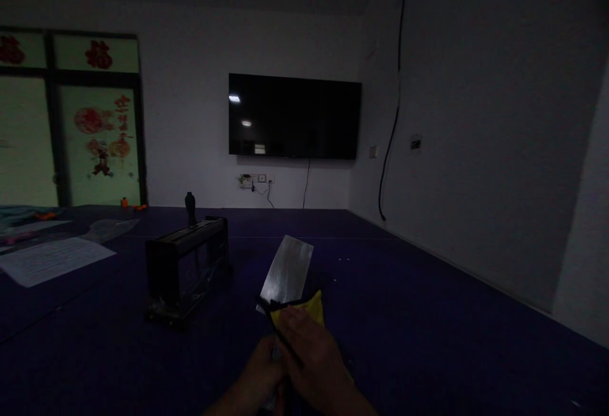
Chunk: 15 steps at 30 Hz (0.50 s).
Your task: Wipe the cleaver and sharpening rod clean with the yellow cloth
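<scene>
A cleaver [288,269] with a broad, shiny metal blade points away from me, tilted above the blue surface. My left hand [261,370] is closed around its handle, most of which the fingers hide. Over the lower part of the blade lies a yellow cloth [311,307] with a dark edge. My right hand [311,346] presses this cloth against the blade, fingers held together. To the left stands a black knife rack [190,267] with an open-sided frame; one black handle [190,205] sticks up from its top.
The dark blue surface [419,314] stretches to the walls. Printed paper [52,260] and clear plastic [110,230] lie at the left, with small orange items [124,202] farther back. A television [295,117] hangs on the far wall. A black cable [389,156] runs down the right wall.
</scene>
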{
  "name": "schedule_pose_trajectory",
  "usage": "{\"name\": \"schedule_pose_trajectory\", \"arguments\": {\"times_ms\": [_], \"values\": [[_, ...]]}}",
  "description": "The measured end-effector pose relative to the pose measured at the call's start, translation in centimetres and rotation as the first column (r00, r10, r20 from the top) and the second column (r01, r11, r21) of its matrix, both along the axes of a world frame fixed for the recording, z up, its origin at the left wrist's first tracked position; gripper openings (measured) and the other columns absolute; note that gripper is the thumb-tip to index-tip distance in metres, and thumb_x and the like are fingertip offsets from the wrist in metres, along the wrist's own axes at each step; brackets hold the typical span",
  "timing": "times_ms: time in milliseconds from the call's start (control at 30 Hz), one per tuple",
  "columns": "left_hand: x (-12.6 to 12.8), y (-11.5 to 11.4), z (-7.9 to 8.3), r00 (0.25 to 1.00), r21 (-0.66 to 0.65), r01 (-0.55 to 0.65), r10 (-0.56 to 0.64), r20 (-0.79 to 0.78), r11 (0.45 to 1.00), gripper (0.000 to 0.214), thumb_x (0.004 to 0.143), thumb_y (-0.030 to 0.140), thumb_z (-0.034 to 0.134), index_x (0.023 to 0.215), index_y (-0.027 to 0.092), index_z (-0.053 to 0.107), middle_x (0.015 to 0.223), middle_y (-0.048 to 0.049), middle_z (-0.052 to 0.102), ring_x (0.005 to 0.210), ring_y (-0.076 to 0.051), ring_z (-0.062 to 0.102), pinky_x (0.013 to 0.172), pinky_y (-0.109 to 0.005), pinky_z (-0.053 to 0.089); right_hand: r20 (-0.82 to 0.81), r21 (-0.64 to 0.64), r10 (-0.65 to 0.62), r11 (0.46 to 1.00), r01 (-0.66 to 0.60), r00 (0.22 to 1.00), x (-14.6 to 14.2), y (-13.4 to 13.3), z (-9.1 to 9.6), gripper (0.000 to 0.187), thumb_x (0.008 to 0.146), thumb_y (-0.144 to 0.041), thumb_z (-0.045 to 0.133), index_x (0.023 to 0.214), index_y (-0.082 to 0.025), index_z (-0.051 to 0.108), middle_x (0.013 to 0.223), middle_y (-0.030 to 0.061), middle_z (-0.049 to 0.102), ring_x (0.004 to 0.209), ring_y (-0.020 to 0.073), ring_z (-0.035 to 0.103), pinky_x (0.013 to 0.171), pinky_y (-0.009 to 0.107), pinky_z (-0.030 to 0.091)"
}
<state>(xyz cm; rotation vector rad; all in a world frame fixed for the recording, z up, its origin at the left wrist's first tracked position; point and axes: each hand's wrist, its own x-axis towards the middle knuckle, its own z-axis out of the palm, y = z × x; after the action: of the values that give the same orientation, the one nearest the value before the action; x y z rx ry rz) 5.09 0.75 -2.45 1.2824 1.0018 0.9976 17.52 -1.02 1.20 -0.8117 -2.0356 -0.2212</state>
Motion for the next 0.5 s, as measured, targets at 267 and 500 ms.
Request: {"name": "schedule_pose_trajectory", "arguments": {"times_ms": [267, 500], "values": [[0.3, -0.9, 0.0, 0.99, 0.033, -0.055, 0.059, -0.125, 0.998, 0.027, 0.066, 0.039, 0.06, 0.077, 0.014, 0.059, 0.036, 0.0054, 0.047, 0.031, -0.01, 0.044, 0.035, -0.019, 0.035, 0.111, -0.058, 0.008, 0.998, -0.002, 0.994, -0.3, -0.4, 0.5, 0.039, 0.084, -0.02, 0.051, 0.122, -0.022, 0.055, 0.123, 0.0063, 0.058, 0.116, 0.0219, 0.052, 0.1, 0.038, 0.041], [0.5, -0.9, 1.7, 0.961, 0.256, -0.084, 0.146, -0.235, 0.963, 0.017, 0.067, 0.028, 0.057, 0.077, 0.019, 0.067, 0.071, -0.0088, 0.068, 0.081, -0.025, 0.063, 0.066, -0.033, 0.051, 0.185, -0.059, 0.043, 0.998, -0.033, 0.982, -0.5, -0.6, 0.5, 0.044, 0.085, -0.019, 0.05, 0.129, -0.021, 0.048, 0.131, 0.0056, 0.05, 0.123, 0.0203, 0.044, 0.103, 0.037, 0.037]]}}
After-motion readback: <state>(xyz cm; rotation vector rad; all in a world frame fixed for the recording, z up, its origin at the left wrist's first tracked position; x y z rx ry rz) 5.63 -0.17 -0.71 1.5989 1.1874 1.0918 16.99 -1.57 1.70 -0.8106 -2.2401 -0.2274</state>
